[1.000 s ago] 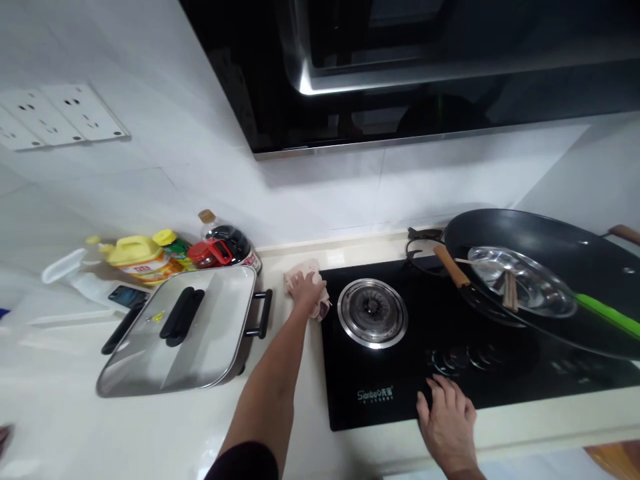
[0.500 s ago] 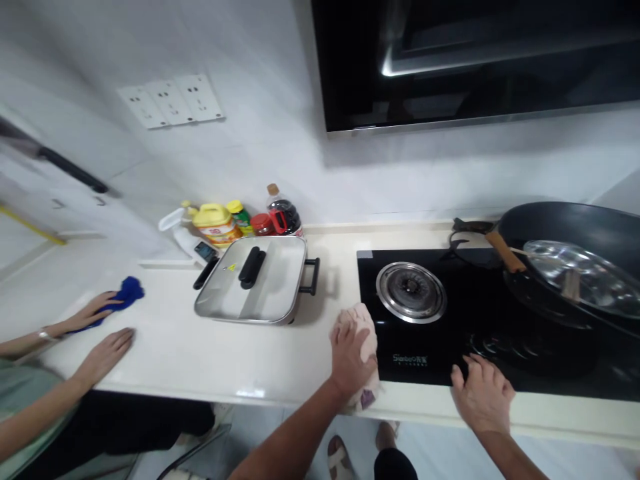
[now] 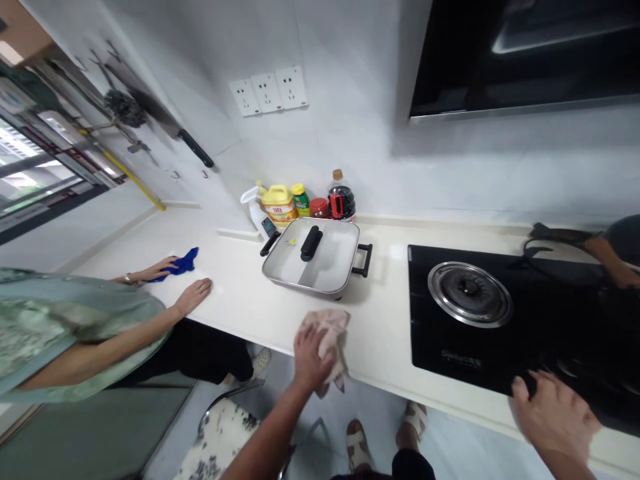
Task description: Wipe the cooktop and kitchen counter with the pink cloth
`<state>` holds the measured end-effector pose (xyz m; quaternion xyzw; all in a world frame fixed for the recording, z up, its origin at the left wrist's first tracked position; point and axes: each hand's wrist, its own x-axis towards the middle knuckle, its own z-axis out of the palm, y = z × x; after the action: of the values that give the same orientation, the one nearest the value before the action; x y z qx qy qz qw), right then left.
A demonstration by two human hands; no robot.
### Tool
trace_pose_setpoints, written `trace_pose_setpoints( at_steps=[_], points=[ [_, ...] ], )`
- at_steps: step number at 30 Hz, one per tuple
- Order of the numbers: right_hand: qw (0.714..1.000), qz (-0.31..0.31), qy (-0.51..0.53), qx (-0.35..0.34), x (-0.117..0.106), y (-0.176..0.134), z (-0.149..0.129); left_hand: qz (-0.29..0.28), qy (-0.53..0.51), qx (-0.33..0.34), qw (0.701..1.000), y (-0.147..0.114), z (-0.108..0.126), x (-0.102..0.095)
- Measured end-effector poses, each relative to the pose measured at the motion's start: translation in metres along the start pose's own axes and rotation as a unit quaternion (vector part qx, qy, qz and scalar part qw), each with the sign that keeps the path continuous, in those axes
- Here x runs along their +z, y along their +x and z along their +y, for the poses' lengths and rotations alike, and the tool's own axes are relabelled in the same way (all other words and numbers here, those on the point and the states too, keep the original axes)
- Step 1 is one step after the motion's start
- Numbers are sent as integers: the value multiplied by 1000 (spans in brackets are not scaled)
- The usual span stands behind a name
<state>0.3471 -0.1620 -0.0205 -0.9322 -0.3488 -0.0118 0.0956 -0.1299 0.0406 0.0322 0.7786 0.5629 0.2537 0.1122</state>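
My left hand [image 3: 311, 353] presses a pale pink cloth [image 3: 331, 328] against the white countertop, with part of it hanging over the front edge. Just behind the cloth stands a square electric pan [image 3: 313, 288] with a glass lid [image 3: 330, 250] and black handles. My right hand [image 3: 555, 410] rests with its fingers apart on the front edge of the black glass cooktop [image 3: 425, 307], holding nothing. A round metal burner [image 3: 470, 293] lies in the cooktop, left of that hand.
At the left, another person [image 3: 90, 327] leans on the counter [image 3: 240, 293], one hand on a blue cloth [image 3: 184, 262]. Behind the pan stand a spray bottle [image 3: 257, 212], a yellow jug [image 3: 280, 203] and a dark sauce bottle [image 3: 343, 197]. A stool [image 3: 220, 433] stands below.
My left hand has slid the pink cloth left, away from the cooktop's edge to in front of the pan. The view has turned left. My right hand stays at the cooktop's front edge.
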Motion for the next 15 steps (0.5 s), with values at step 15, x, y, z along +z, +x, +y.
trace_pose_setpoints(
  at_steps=[15],
  points=[
    [996,73,59,-11,-10,-4,-12,238,-87,-501,828,16,-49,-1]
  ],
)
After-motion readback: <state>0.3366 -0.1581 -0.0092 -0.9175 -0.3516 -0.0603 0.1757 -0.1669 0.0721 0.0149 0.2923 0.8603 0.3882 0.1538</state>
